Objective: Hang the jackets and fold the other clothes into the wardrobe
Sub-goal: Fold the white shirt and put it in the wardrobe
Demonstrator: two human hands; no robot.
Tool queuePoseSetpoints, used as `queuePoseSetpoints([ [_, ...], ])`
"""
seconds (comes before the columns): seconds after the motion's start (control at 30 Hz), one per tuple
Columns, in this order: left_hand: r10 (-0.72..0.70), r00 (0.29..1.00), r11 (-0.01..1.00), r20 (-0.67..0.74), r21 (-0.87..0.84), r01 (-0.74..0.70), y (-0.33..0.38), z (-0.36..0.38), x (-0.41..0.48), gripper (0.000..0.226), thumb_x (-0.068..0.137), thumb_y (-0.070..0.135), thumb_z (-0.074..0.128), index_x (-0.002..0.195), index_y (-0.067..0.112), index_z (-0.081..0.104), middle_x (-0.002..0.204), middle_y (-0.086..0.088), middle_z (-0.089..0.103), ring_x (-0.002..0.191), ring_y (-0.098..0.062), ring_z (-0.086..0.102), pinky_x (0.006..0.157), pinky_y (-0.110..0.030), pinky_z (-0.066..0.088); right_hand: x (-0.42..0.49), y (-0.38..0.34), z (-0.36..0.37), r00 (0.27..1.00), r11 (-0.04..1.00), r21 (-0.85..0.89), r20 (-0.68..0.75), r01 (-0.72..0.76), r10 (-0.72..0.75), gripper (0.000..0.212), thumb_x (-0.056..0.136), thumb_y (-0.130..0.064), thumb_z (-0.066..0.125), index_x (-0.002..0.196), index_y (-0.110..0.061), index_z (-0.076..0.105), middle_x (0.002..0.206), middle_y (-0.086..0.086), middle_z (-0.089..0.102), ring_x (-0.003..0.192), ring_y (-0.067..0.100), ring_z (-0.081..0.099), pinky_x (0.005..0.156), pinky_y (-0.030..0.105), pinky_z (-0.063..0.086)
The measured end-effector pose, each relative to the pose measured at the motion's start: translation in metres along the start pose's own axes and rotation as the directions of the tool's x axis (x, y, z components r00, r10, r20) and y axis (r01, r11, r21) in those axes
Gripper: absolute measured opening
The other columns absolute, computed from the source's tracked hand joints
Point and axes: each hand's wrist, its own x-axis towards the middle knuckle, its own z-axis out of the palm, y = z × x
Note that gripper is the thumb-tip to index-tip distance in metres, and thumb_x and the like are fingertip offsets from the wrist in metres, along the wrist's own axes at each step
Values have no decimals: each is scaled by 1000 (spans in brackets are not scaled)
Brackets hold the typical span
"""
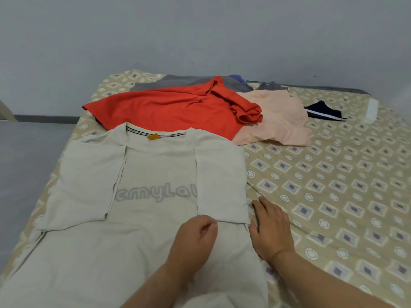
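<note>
The T-shirt (155,170) is pale oatmeal grey, with darker grey lettering (155,194) across the chest, a black-and-white neck tape (164,134) and an orange tag (153,136). Behind it lie a red-orange shirt (166,110), a peach top (278,121), a mid-grey garment (169,82) and a navy piece (322,112) edged with white stripes. The bed sheet (333,185) is tan, patterned with grey-centred cream diamonds and white circles. The wall (200,30) is pale blue-grey.

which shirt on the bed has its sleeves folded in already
The light grey t-shirt with grey lettering, nearest the person: both sleeves are folded in over its front. The red shirt and the peach shirt behind it lie rumpled and unfolded.
</note>
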Motion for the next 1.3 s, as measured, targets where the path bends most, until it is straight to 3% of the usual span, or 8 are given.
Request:
queuePoseSetpoints([
  [0.17, 114, 980, 974, -165, 213, -77, 15, -14, 85, 12, 89, 17, 62, 98, 20, 69, 99, 8, 62, 95, -12, 52, 83, -22, 36, 4, -2, 6, 998, 1000, 17, -56, 10, -9, 55, 89, -39, 33, 130, -15, 60, 140, 9, 55, 122, 30, 53, 103, 46, 41],
  [0.3, 241, 969, 912, 54, 328, -245, 32, 5, 168, 33, 93, 8, 56, 125, 7, 64, 128, -9, 60, 120, -28, 51, 105, -30, 35, 6, 0, 8, 998, 999, 14, -50, 29, -28, 55, 87, -40, 33, 125, -14, 63, 135, 11, 58, 116, 32, 57, 97, 47, 46],
  [0.4, 190, 961, 894, 202, 370, -255, 44, 32, 214, 30, 98, 18, 50, 123, 11, 64, 126, -5, 62, 120, -25, 54, 102, -36, 41, 6, 3, 11, 998, 999, 27, -54, 39, -37, 50, 87, -37, 38, 121, -13, 64, 131, 13, 61, 111, 33, 60, 92, 46, 49],
  [0.5, 38, 950, 834, 310, 514, -201, 54, 55, 239, 26, 92, 40, 55, 93, 15, 61, 89, 5, 58, 86, -22, 56, 72, -34, 43, 7, 5, 13, 997, 998, 55, -58, 43, -40, 48, 87, -37, 40, 121, -12, 64, 131, 13, 61, 112, 32, 60, 93, 45, 48],
  [0.63, -94, 920, 722, 381, 662, -201, 59, 65, 259, 12, 89, 17, 54, 98, 14, 63, 102, -4, 65, 94, -26, 62, 76, -34, 49, 8, 5, 13, 994, 994, 92, -92, 62, -53, 47, 88, -36, 41, 121, -11, 65, 131, 12, 61, 113, 31, 60, 95, 44, 48],
  [0.97, 49, 989, 933, 136, 347, -94, 43, 69, 240, 7, 93, 12, 51, 93, 6, 55, 93, -10, 60, 91, -32, 57, 71, -33, 38, 7, 6, 12, 990, 988, 145, -138, 57, -37, 48, 90, -32, 37, 120, -10, 68, 128, 11, 64, 113, 31, 62, 97, 42, 45],
  [1.13, 222, 946, 838, 236, 449, -309, 11, 46, 153, 45, 92, 29, 51, 132, 7, 54, 146, -14, 47, 136, -32, 40, 116, -42, 27, 7, 6, 14, 989, 990, 128, -140, 64, -45, 50, 91, -32, 35, 120, -9, 67, 128, 13, 64, 113, 32, 62, 96, 46, 49],
  [1.3, 140, 909, 612, 392, 687, -391, -21, 21, 73, 71, 95, 52, 19, 154, 15, 27, 163, -6, 17, 151, -24, 13, 121, -38, -2, 8, 6, 16, 983, 994, 91, -178, 64, -46, 50, 90, -33, 34, 120, -9, 67, 127, 14, 64, 112, 33, 62, 94, 46, 48],
])
